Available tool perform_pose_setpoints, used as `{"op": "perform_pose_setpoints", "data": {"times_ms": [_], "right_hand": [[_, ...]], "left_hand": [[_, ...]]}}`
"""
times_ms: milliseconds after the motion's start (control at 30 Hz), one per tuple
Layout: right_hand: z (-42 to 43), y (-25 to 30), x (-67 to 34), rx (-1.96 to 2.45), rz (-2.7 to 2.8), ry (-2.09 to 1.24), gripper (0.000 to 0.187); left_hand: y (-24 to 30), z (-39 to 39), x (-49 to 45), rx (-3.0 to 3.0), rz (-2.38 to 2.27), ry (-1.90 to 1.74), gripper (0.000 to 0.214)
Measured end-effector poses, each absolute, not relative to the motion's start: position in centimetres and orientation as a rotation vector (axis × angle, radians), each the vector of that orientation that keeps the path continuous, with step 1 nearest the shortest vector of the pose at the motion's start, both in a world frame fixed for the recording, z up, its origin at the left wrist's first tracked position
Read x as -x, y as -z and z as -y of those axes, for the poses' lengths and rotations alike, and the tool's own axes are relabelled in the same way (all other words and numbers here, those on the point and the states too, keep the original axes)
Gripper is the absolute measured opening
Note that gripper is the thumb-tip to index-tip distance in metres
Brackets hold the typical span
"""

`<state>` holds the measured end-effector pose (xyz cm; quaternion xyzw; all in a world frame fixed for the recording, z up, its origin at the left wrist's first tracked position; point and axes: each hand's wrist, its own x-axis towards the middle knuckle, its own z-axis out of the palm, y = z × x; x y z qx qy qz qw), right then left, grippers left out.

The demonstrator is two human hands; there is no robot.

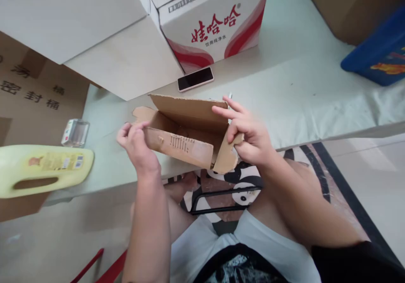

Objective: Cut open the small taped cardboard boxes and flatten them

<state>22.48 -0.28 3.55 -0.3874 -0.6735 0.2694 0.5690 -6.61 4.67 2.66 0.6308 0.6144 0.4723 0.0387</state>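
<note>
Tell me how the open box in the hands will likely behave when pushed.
The box is probably light: bare cardboard, with no contents showing. Its flaps stand unfastened, so should bend easily; ragged-edged, they may also tear.

carton (pixel 186 146): brown; box (pixel 215 34): white, red swooshes; jug (pixel 47 167): pale yellow

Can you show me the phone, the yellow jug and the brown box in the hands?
Phone (pixel 195 79): head view, on its dark screen.
Yellow jug (pixel 48 165): head view, on its label side.
Brown box (pixel 179 148): head view, on its near wall.
</note>
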Motion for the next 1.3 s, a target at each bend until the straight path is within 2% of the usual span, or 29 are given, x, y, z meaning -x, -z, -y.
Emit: {"op": "perform_pose_setpoints", "data": {"times_ms": [67, 133, 333, 433, 567, 700, 900, 1000, 1300], "right_hand": [[0.3, -3.4, -22.4, 0.936, 1.518, -0.651, 0.013], [0.2, -3.2, -22.3, 1.003, 1.463, -0.678, 0.021], [-0.3, -2.1, -21.4, 1.057, 1.404, -0.627, 0.047], [-0.5, -1.8, -21.0, 1.042, 1.313, -0.742, 0.058], [-0.9, -1.7, -20.8, 1.078, 1.307, -0.922, 0.033], [-1.0, -1.4, -20.4, 1.006, 1.248, -0.936, 0.029], [-1.0, -1.3, -19.8, 0.977, 1.266, -0.847, 0.022], [-0.8, -1.4, -19.8, 1.037, 1.286, -0.827, 0.012], [0.1, -1.8, -20.0, 1.036, 1.292, -0.880, 0.024]], "left_hand": [[-3.4, -4.6, 5.5, -1.766, -1.786, -1.659, 0.025], [-3.9, -4.1, 4.7, -1.702, -1.646, -1.819, 0.016], [-4.1, -1.7, 3.8, -1.756, -1.559, -1.991, 0.012], [-3.7, -0.9, 3.9, -1.815, -1.421, -2.004, 0.011], [-3.3, -0.5, 4.1, -2.017, -1.534, -1.717, 0.036], [-3.2, -0.8, 4.5, -2.253, -1.703, -1.367, 0.031], [-3.2, -1.0, 4.2, -2.407, -1.757, -1.342, 0.031], [-3.0, -1.1, 3.9, -2.431, -1.774, -1.294, 0.033], [-2.6, -1.0, 4.2, -2.396, -1.807, -1.290, 0.039]]}}
